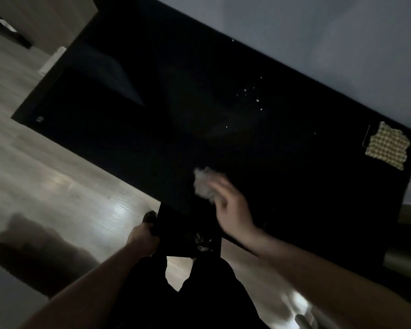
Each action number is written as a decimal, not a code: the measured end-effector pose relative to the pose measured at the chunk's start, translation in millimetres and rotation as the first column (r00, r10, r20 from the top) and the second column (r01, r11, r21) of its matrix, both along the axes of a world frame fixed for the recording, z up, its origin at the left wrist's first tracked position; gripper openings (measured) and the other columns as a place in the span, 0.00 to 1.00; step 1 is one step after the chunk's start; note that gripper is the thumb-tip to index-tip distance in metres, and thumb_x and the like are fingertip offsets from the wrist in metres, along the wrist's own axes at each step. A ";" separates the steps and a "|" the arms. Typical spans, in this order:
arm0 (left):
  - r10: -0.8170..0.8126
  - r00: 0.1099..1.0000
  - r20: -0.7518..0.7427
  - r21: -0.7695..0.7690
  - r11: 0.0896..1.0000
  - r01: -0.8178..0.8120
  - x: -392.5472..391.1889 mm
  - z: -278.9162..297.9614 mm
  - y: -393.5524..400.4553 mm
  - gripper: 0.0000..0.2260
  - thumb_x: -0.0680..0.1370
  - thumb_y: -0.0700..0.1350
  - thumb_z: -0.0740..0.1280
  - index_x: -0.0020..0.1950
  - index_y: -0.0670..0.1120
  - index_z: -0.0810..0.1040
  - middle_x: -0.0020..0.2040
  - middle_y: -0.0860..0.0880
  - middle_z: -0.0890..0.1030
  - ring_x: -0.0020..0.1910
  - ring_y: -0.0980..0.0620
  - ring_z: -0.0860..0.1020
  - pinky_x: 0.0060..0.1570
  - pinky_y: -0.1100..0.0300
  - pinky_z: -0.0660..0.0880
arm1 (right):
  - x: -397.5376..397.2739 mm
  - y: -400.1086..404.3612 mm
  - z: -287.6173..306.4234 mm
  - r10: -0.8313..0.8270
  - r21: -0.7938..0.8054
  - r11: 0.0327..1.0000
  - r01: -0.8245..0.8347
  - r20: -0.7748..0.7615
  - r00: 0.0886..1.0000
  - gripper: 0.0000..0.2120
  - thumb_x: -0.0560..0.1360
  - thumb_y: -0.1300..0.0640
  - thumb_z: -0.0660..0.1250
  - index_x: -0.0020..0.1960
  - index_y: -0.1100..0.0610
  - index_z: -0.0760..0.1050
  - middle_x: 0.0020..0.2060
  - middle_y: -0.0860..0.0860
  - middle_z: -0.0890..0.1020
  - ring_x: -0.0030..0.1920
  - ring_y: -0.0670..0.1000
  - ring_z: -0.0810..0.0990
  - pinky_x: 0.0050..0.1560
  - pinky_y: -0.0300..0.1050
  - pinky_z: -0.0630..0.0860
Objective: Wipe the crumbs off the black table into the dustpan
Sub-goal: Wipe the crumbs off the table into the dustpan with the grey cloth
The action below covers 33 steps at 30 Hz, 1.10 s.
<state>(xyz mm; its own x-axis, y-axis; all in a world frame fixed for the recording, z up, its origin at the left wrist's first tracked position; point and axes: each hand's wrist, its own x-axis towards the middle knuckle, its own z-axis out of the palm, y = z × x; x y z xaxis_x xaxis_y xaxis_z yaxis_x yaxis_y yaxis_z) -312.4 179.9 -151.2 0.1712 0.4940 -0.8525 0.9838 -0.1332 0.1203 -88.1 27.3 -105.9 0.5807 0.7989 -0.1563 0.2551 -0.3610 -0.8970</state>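
Observation:
The black table runs across the middle of the view. Several pale crumbs lie scattered on its right half, far from the near edge. My right hand presses a crumpled white wipe on the table close to the near edge; the hand is blurred. Just below that edge, my left hand grips the handle of a black dustpan, which holds a small pile of pale bits.
A yellow checked cloth lies at the table's right end. A light wall backs the table. Pale wood floor spreads to the left, with a dark object at far upper left. My dark trousers fill the bottom centre.

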 end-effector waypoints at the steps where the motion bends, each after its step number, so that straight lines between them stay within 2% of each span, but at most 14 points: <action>1: -0.004 1.000 -0.005 -0.009 1.000 0.004 -0.1 -0.8 1.7 0.17 0.71 0.44 0.67 0.58 0.51 0.84 0.47 0.47 0.86 0.46 0.47 0.85 0.49 0.55 0.82 | 26.7 9.9 -1.3 -0.067 -0.003 0.998 0.068 0.063 0.996 0.27 0.76 0.74 0.60 0.70 0.56 0.78 0.73 0.50 0.76 0.75 0.43 0.71 0.78 0.42 0.65; 4: -0.009 1.000 -0.020 -0.020 1.000 0.008 -3.2 -5.3 8.5 0.19 0.69 0.45 0.66 0.58 0.51 0.84 0.46 0.47 0.86 0.42 0.47 0.85 0.48 0.52 0.84 | 114.8 42.7 -7.5 -0.197 -0.033 0.977 0.208 0.214 0.957 0.26 0.77 0.71 0.59 0.72 0.58 0.77 0.74 0.53 0.75 0.75 0.50 0.72 0.78 0.49 0.67; 7: -0.021 0.999 -0.029 0.006 1.000 0.021 -6.8 -9.6 13.0 0.21 0.67 0.46 0.64 0.58 0.52 0.84 0.46 0.47 0.86 0.43 0.45 0.85 0.47 0.51 0.84 | 194.6 69.8 -11.8 -0.232 -0.132 0.946 0.295 0.359 0.904 0.25 0.80 0.65 0.58 0.76 0.55 0.72 0.77 0.52 0.70 0.79 0.51 0.67 0.80 0.50 0.62; 10: -0.029 0.999 -0.042 0.005 1.000 0.029 -11.7 -18.6 14.8 0.25 0.65 0.48 0.62 0.60 0.51 0.83 0.46 0.47 0.86 0.44 0.45 0.85 0.47 0.52 0.84 | 255.4 85.9 -25.8 -0.149 -0.265 0.919 0.293 0.454 0.878 0.24 0.83 0.62 0.56 0.79 0.55 0.68 0.80 0.52 0.65 0.81 0.52 0.60 0.82 0.46 0.54; 14: -0.022 0.998 -0.052 0.005 1.000 0.023 -17.6 -26.3 18.2 0.27 0.62 0.49 0.61 0.58 0.49 0.84 0.42 0.48 0.86 0.40 0.46 0.85 0.44 0.52 0.84 | 281.1 106.2 -44.5 -0.017 -0.474 0.851 0.224 0.402 0.916 0.28 0.83 0.58 0.58 0.83 0.53 0.59 0.83 0.51 0.56 0.84 0.56 0.50 0.83 0.50 0.44; 16: -0.028 0.998 -0.049 -0.005 1.000 0.028 -17.0 -26.1 19.5 0.27 0.62 0.48 0.60 0.58 0.48 0.84 0.42 0.47 0.86 0.40 0.46 0.85 0.44 0.52 0.84 | 268.6 113.5 -50.5 -0.006 -0.487 0.843 0.227 0.415 0.910 0.29 0.83 0.57 0.58 0.83 0.52 0.57 0.84 0.51 0.55 0.84 0.60 0.48 0.83 0.51 0.42; 18: -0.024 0.999 -0.042 -0.005 1.000 0.024 -13.3 -23.4 20.1 0.27 0.62 0.48 0.61 0.59 0.48 0.83 0.44 0.47 0.86 0.41 0.46 0.85 0.45 0.51 0.84 | 243.3 112.7 -54.1 0.046 -0.437 0.883 0.171 0.442 0.896 0.29 0.82 0.59 0.57 0.83 0.52 0.60 0.83 0.52 0.58 0.83 0.61 0.51 0.83 0.54 0.45; 22: -0.009 1.000 -0.027 -0.009 1.000 0.008 -2.6 -17.0 16.5 0.26 0.63 0.47 0.61 0.60 0.49 0.83 0.48 0.45 0.86 0.44 0.45 0.85 0.47 0.51 0.84 | 166.1 85.6 -53.8 0.187 -0.328 0.944 -0.030 0.459 0.868 0.26 0.79 0.63 0.58 0.77 0.57 0.70 0.77 0.56 0.69 0.80 0.63 0.61 0.81 0.59 0.56; 24: -0.010 1.000 -0.019 -0.009 1.000 0.010 1.1 -14.5 14.9 0.26 0.64 0.47 0.61 0.60 0.50 0.83 0.48 0.46 0.86 0.45 0.45 0.85 0.49 0.51 0.83 | 122.5 68.9 -50.5 0.278 -0.276 0.947 -0.166 0.439 0.854 0.27 0.76 0.65 0.58 0.75 0.57 0.73 0.75 0.56 0.72 0.79 0.61 0.64 0.80 0.59 0.59; 27: -0.004 1.000 -0.019 0.000 1.000 0.004 6.2 -7.0 12.6 0.22 0.67 0.45 0.63 0.60 0.50 0.83 0.49 0.45 0.86 0.49 0.44 0.85 0.50 0.53 0.82 | 56.0 40.5 -40.1 0.412 -0.276 0.903 -0.329 0.344 0.844 0.27 0.78 0.66 0.61 0.75 0.52 0.73 0.76 0.50 0.71 0.81 0.53 0.61 0.81 0.53 0.58; 29: 0.021 1.000 -0.012 0.006 1.000 -0.021 9.3 -1.0 10.9 0.20 0.70 0.43 0.65 0.60 0.49 0.83 0.52 0.44 0.86 0.51 0.44 0.85 0.51 0.54 0.82 | 16.0 20.5 -36.2 0.446 -0.253 0.887 -0.385 0.257 0.857 0.25 0.80 0.65 0.60 0.75 0.51 0.74 0.77 0.47 0.71 0.81 0.49 0.58 0.82 0.49 0.54; 33: 0.073 0.997 -0.012 0.024 0.997 -0.072 11.2 6.8 8.3 0.18 0.72 0.42 0.67 0.61 0.48 0.83 0.54 0.43 0.85 0.52 0.43 0.84 0.53 0.55 0.81 | -35.1 -10.2 -37.5 0.476 -0.125 0.876 -0.465 0.078 0.876 0.25 0.78 0.69 0.58 0.70 0.53 0.79 0.73 0.47 0.76 0.81 0.46 0.61 0.81 0.48 0.57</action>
<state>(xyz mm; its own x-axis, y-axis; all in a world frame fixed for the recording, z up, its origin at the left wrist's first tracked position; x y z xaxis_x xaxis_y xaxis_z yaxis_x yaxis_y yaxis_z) -301.2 188.2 -144.5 0.1232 0.5244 -0.8425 0.9924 -0.0640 0.1053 -123.1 17.2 -143.4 0.1572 0.9653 -0.2085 0.5062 -0.2601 -0.8223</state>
